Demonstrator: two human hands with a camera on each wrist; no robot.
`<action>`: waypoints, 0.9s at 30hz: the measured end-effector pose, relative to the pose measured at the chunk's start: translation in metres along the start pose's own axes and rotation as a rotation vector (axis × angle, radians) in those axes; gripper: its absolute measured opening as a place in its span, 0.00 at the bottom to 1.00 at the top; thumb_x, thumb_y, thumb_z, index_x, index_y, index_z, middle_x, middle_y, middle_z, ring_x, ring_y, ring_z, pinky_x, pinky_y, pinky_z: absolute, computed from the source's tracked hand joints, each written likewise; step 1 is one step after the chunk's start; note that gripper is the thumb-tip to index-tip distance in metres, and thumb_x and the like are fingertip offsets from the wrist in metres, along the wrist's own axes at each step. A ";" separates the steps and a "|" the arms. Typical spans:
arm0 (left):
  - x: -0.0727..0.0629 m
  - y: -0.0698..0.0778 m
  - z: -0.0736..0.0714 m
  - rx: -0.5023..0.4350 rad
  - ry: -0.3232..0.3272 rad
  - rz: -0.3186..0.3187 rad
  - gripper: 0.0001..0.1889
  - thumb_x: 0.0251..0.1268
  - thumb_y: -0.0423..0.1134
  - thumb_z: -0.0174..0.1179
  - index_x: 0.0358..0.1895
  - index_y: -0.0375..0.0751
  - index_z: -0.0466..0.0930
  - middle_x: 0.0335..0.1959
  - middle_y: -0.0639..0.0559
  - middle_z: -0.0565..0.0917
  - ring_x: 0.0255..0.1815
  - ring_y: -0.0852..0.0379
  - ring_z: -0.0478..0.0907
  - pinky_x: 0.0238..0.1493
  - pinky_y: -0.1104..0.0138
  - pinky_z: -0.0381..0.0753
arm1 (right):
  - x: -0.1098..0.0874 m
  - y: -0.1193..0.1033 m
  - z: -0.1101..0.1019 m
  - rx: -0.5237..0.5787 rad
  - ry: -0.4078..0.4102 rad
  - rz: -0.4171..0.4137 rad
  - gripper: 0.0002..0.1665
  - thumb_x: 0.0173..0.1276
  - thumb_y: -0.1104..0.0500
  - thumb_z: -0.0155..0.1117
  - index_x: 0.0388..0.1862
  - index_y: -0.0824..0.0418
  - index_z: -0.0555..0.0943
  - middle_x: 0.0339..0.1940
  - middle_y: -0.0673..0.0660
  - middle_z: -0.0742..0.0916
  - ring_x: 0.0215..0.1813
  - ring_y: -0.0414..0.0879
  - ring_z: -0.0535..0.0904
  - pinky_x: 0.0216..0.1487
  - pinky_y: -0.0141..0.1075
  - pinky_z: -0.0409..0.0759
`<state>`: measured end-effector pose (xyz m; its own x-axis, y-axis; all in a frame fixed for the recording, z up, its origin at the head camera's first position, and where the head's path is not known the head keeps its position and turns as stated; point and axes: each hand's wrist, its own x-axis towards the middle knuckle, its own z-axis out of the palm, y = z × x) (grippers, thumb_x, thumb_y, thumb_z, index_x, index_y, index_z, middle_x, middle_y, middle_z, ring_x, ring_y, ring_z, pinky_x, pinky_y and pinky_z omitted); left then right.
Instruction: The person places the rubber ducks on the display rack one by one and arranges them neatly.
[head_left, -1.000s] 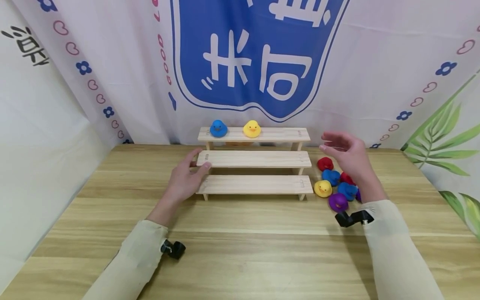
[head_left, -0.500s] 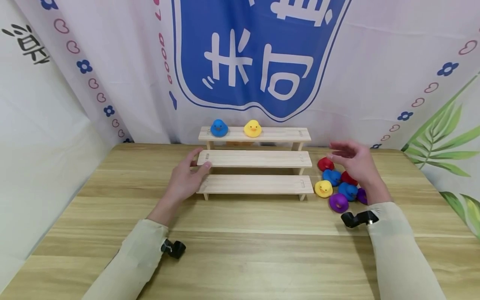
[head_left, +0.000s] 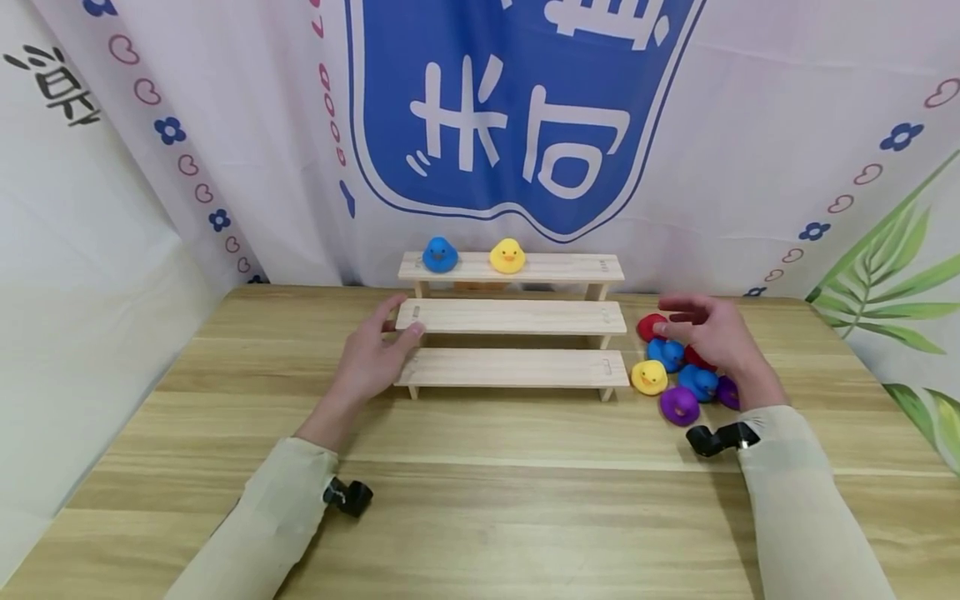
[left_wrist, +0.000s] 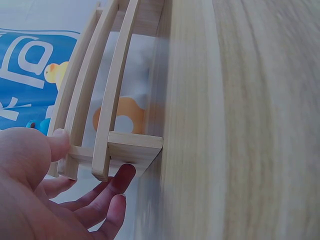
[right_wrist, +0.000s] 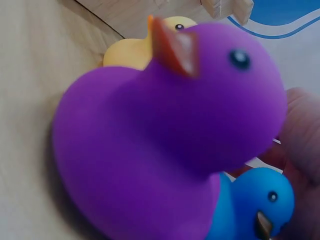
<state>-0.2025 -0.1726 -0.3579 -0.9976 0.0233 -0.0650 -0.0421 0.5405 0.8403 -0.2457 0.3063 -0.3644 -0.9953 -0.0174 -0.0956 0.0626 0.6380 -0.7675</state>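
Note:
My left hand [head_left: 369, 360] holds the left end of a three-tier wooden display shelf [head_left: 517, 317], thumb on the middle board. In the left wrist view its other fingers [left_wrist: 116, 187] reach under the boards' ends. Over the duck pile at the right, my right hand [head_left: 720, 337] has its fingers spread and bent around a red rubber duck [head_left: 648, 326]; its thumb overlaps the duck. Close by lie blue ducks [head_left: 664, 354], a yellow duck [head_left: 648, 377] and purple ducks [head_left: 679, 406], with another red duck [head_left: 697, 357] partly under the hand. A purple duck [right_wrist: 150, 140] fills much of the right wrist view.
On the top board sit a blue duck [head_left: 440, 255] and a yellow duck [head_left: 507, 256]. Behind the shelf hangs a white curtain with a blue emblem [head_left: 510, 125]. Everything stands on a wood-grain table [head_left: 480, 500].
My right hand has moved slightly right and then lowered toward the red duck at the back of the pile. My left hand keeps its place on the shelf.

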 end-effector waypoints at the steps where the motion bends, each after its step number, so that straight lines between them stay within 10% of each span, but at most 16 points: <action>1: 0.000 0.000 0.000 -0.001 0.001 0.000 0.37 0.83 0.56 0.54 0.87 0.55 0.51 0.81 0.32 0.66 0.79 0.33 0.70 0.73 0.40 0.76 | 0.001 0.000 0.000 -0.005 -0.008 0.000 0.36 0.76 0.45 0.69 0.77 0.59 0.74 0.76 0.68 0.77 0.77 0.68 0.71 0.77 0.64 0.69; 27: -0.002 0.002 0.001 -0.004 0.008 0.004 0.37 0.83 0.55 0.54 0.87 0.54 0.52 0.80 0.31 0.67 0.77 0.33 0.72 0.72 0.42 0.78 | 0.003 0.000 0.001 -0.071 -0.055 0.090 0.41 0.75 0.39 0.69 0.78 0.59 0.74 0.77 0.71 0.75 0.74 0.69 0.67 0.74 0.64 0.64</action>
<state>-0.2009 -0.1711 -0.3568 -0.9982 0.0191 -0.0575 -0.0383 0.5366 0.8430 -0.2490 0.3054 -0.3658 -0.9801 0.0020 -0.1983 0.1445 0.6920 -0.7072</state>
